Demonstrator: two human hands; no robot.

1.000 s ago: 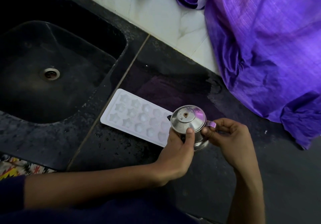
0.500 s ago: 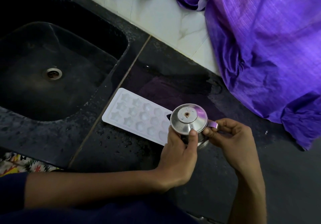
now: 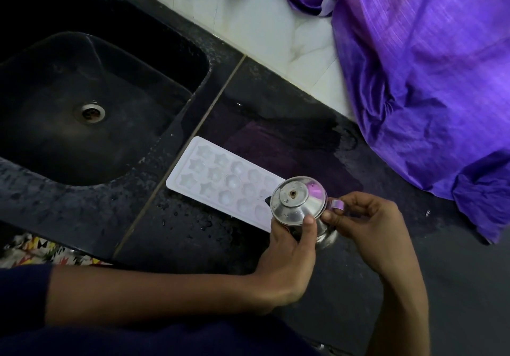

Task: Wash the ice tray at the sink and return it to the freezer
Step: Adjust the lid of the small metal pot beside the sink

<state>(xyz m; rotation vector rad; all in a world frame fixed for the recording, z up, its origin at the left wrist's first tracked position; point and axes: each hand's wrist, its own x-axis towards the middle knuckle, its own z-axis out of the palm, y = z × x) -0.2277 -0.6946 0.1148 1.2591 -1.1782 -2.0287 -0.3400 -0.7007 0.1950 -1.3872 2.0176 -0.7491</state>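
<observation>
A white ice tray [image 3: 220, 179] with star and round moulds lies flat on the wet black counter, just right of the black sink [image 3: 82, 140]. Over its near right end I hold a small lidded steel pot [image 3: 298, 204]. My left hand [image 3: 289, 248] wraps the pot's body, with the thumb on the lid. My right hand [image 3: 361, 226] pinches the pot's handle. The tray's right end is hidden behind the pot and my left hand.
A purple cloth [image 3: 430, 79] is heaped on the counter at the right and back, over a white tiled wall [image 3: 276, 24]. The sink drain [image 3: 89, 112] sits at left. Water drops lie on the counter [image 3: 193, 226] in front of the tray.
Both hands keep hold of the steel pot. Its lid has tipped slightly, and the view has shifted a little; the tray has not moved.
</observation>
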